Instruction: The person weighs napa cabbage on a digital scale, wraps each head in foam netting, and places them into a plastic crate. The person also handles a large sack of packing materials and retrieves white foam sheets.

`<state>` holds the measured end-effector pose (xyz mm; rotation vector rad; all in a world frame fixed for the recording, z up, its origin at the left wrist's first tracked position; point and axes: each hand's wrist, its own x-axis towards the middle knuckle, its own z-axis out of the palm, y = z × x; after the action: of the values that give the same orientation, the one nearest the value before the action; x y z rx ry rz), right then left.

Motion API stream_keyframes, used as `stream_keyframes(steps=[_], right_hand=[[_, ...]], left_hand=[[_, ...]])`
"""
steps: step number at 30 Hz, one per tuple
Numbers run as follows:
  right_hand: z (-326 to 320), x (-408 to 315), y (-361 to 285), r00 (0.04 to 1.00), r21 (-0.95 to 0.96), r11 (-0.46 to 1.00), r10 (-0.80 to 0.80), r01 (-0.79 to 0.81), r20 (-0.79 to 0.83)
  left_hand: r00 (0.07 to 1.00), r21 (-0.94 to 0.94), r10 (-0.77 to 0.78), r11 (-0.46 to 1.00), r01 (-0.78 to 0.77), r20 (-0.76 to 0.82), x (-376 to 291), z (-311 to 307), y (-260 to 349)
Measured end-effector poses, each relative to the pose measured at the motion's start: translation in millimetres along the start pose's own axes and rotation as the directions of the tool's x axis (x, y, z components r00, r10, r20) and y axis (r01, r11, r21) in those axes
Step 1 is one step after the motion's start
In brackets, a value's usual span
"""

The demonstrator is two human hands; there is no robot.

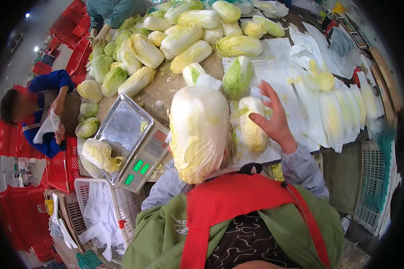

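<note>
A large napa cabbage (199, 131) is raised close before me. My left hand (170, 148) is almost wholly hidden behind it and appears to support it; only a sliver of skin shows at its left edge. To the right, my right hand (275, 118) is spread, thumb and fingers apart, beside a smaller napa cabbage (254, 129) on the table; contact cannot be told. A green-leaved cabbage (238, 76) lies beyond, near one partly in white foam netting (208, 82). On my left, a peeled-looking cabbage (100, 154) rests at the near end of the metal scale pan (124, 117).
Many cabbages (188, 37) are heaped at the table's far side. Netted cabbages (331, 116) line the right. A white crate (112, 205) with white netting stands at lower left. A co-worker in blue (48, 111) holds netting at left; another's hands (101, 35) touch cabbages at upper left.
</note>
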<state>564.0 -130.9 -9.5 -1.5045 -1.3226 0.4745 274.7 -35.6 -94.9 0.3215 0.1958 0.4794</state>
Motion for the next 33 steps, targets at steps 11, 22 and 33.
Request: stream_keyframes(steps=[11, 22, 33], right_hand=[[26.6, 50.2, -102.2, 0.982, 0.155, 0.983, -0.125, 0.103, 0.143], [18.5, 22.8, 50.4, 0.997, -0.366, 0.928, 0.078, -0.073, -0.002], [34.7, -58.5, 97.5, 0.926, -0.274, 0.895, 0.376, -0.352, 0.041]], left_hand=[[0.994, -0.250, -0.059, 0.965, 0.080, 0.093, -9.2, 7.3, -26.7], [0.886, 0.243, 0.453, 0.874, -0.420, -0.100, -68.0, 32.4, 38.3], [0.294, 0.857, 0.815, 0.514, 0.030, -0.499, -125.9, -12.5, 213.7]])
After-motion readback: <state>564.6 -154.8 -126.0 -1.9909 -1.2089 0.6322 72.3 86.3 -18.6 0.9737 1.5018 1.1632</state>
